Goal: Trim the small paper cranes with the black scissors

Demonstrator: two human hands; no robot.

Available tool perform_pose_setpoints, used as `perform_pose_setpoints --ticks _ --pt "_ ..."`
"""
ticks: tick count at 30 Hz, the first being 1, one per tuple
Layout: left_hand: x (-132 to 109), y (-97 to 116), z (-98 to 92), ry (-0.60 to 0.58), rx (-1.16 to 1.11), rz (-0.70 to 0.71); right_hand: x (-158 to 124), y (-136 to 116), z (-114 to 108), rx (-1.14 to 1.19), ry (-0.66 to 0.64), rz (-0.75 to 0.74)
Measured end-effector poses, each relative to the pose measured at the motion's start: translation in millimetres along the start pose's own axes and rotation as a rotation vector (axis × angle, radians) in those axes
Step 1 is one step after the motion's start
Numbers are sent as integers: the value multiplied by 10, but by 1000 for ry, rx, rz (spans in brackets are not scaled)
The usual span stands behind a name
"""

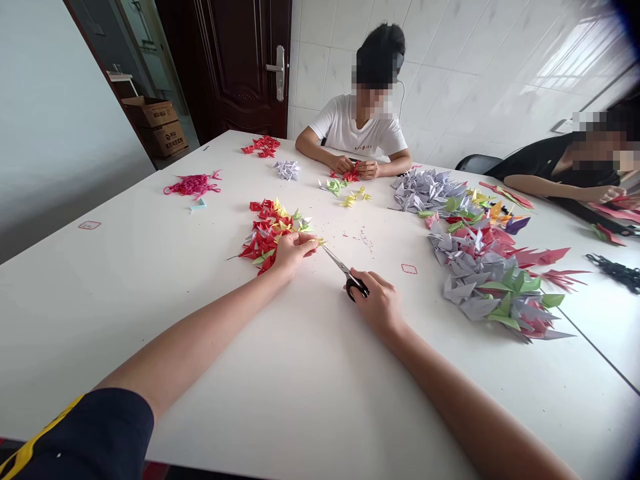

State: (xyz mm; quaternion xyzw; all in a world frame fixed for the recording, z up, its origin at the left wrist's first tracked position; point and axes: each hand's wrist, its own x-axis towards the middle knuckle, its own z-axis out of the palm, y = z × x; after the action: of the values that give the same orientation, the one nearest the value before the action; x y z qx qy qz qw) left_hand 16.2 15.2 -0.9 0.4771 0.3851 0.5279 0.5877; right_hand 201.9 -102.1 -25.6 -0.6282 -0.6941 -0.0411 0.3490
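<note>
Between the fingertips of my left hand point(296, 251) is a small yellow paper crane point(321, 242). My right hand point(377, 298) is closed round the black handles of a pair of scissors point(341, 268). The scissors' blade tips point up and left and meet the yellow crane's edge. Whether they touch the paper I cannot tell. Just behind my left hand lies a pile of folded paper cranes point(265, 233), mostly red with some yellow, green and white. Tiny paper bits point(364, 238) are scattered on the white table point(280, 373) beyond the scissors.
A large heap of bigger grey, red and green cranes point(470, 267) lies at the right. Pink string point(193, 185) sits at the back left, black cord point(614, 270) at the far right. Across the table a person in white point(367, 127) handles red cranes; another person sits far right.
</note>
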Motion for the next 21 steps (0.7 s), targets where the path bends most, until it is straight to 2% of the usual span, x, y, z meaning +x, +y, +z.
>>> perform_pose_setpoints --ticks 4,10,14,21 --pt "0 -14 0 10 -18 1 -3 -9 10 55 -6 38" --pt "1 -18 -18 33 -48 4 87 130 -18 167 46 211" --pt "18 -35 -28 -32 -97 4 141 117 -45 228 44 208" --pt "27 -29 -21 -34 -123 4 171 40 -96 337 -23 211"
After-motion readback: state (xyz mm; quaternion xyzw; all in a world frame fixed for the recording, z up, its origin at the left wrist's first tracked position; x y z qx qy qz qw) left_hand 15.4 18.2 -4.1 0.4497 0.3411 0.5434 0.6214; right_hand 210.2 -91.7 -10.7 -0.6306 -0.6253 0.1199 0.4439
